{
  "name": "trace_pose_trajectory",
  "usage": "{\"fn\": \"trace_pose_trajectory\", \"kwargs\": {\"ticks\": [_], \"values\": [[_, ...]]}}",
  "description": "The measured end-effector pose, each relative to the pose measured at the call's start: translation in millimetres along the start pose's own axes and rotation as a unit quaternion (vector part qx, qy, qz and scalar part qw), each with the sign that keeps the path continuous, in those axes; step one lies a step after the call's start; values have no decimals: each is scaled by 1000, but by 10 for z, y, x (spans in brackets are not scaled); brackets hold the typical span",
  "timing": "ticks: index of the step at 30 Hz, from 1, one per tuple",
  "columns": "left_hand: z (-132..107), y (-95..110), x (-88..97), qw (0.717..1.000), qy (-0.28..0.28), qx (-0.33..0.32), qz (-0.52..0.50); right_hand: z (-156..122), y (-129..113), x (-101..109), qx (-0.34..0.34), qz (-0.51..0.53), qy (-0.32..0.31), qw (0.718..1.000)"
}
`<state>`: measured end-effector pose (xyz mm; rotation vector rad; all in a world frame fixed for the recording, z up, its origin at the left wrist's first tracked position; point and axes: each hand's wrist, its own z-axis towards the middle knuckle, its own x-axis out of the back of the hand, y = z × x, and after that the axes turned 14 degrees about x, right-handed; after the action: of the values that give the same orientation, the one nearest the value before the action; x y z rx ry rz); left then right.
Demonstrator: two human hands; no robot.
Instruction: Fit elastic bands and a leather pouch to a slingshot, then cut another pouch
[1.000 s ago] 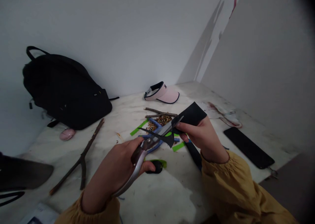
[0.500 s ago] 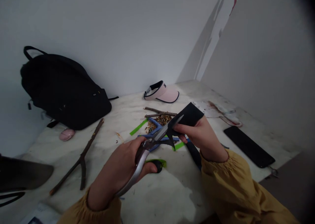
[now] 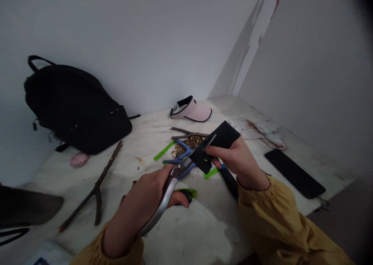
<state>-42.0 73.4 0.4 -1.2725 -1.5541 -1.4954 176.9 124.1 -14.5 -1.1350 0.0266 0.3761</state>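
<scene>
My left hand [image 3: 145, 204] is wrapped around the silver handles of a pair of scissors [image 3: 166, 199]. One blade lies across the face of a black piece of sheet material [image 3: 225, 135]; the other blade is mostly hidden by it. Pinched between the thumb and fingers of my right hand [image 3: 236, 158] is that black sheet, its lower corner hanging below the blade. Beneath the scissors is a blue forked stick [image 3: 183, 150], next to a pile of brown shavings [image 3: 192, 142]. A green-and-black item [image 3: 189, 195] lies by my left thumb.
A black backpack [image 3: 78, 105] leans on the wall, with a pink oval object [image 3: 79, 159] before it. A bare forked branch [image 3: 99, 187] lies left. Behind are a pink visor [image 3: 195, 111] and brown sticks [image 3: 189, 133]. A black phone [image 3: 294, 173] lies right; a green strip [image 3: 164, 151] lies mid-table.
The scissor blades have shifted slightly against the black sheet, and its narrow curled lower part now hangs flatter and broader. My left hand has moved a little; my right hand is nearly still.
</scene>
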Motion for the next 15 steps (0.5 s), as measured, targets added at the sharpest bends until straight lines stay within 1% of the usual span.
{"fn": "trace_pose_trajectory", "kwargs": {"ticks": [3, 7, 11, 15], "values": [[-12, -6, 24, 1000, -20, 3, 1, -1, -6, 4, -6, -4, 0, 1000], [-18, -1, 39, 999, -33, 16, 5, 5, 18, 2, -3, 7, -5, 1000], [-17, 8, 32, 999, -25, 29, 14, 3, 71, -27, 19, 35, 17, 999], [-17, 8, 22, 999, -2, 29, 33, -13, 98, -69, 34, 23, 47, 998]]}}
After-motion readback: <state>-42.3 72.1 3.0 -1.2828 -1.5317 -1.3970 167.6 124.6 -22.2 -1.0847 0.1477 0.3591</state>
